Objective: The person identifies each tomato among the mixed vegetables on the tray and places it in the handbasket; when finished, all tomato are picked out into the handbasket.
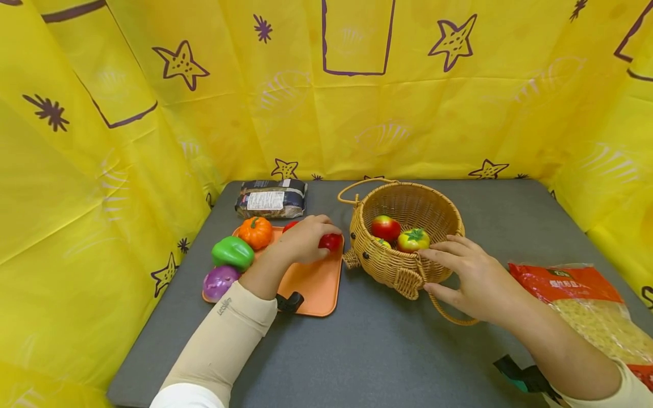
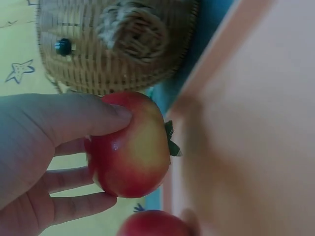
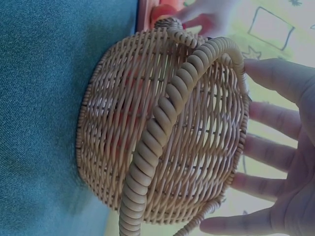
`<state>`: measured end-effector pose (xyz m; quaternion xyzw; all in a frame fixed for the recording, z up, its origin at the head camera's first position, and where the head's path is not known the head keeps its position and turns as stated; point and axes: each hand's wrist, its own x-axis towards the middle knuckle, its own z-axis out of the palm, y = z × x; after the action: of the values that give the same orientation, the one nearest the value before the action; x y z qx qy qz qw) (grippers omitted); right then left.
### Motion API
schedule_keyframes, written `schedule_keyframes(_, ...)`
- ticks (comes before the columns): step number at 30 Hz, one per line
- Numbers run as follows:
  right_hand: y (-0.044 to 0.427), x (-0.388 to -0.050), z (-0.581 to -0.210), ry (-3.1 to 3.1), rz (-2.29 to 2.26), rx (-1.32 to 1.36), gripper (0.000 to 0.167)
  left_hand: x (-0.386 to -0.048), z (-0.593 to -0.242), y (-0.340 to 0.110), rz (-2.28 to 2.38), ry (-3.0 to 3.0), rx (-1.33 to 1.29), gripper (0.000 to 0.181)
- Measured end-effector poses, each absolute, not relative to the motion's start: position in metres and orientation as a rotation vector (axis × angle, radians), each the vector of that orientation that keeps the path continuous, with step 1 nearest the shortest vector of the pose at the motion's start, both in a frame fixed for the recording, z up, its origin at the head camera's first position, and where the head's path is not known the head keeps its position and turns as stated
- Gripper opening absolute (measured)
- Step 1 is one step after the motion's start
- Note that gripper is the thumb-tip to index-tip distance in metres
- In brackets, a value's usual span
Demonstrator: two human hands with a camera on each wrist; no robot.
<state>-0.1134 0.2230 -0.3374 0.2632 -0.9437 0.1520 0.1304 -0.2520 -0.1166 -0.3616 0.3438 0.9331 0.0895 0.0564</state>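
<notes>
My left hand [image 1: 302,239] is over the right part of an orange tray [image 1: 322,294]. Its thumb and fingers pinch a red-and-yellow toy tomato [image 2: 140,152] with a green leafy top, seen closely in the left wrist view. A second red round piece [image 2: 153,225] lies below it, partly hidden. My right hand [image 1: 471,277] is at the near right rim of a pig-shaped wicker basket [image 1: 382,263], fingers spread and fairly straight, fingertips against the rim. Inside the basket are a red toy fruit [image 1: 385,228] and a yellow toy tomato [image 1: 413,240], with another yellow piece partly hidden.
On the tray's left side are a toy pumpkin [image 1: 255,233], a green toy pepper [image 1: 233,253] and a purple toy vegetable [image 1: 220,282]. A dark packet [image 1: 270,199] lies behind. A red-topped pasta bag [image 1: 571,289] lies right. The basket's handles [image 1: 454,318] hang outward.
</notes>
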Motion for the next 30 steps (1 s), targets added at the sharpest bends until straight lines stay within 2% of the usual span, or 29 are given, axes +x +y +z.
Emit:
schedule_keyframes(17,0.223,-0.115,-0.337,-2.715,0.449,0.787,0.057,-0.248,-0.301,-0.119,0.381,2.909,1.066,0.048)
schedule_keyframes(30,0.223,-0.114,-0.337,-2.72,0.441,0.782,0.057,-0.251,-0.269,-0.089,0.374,2.905,1.179,0.05)
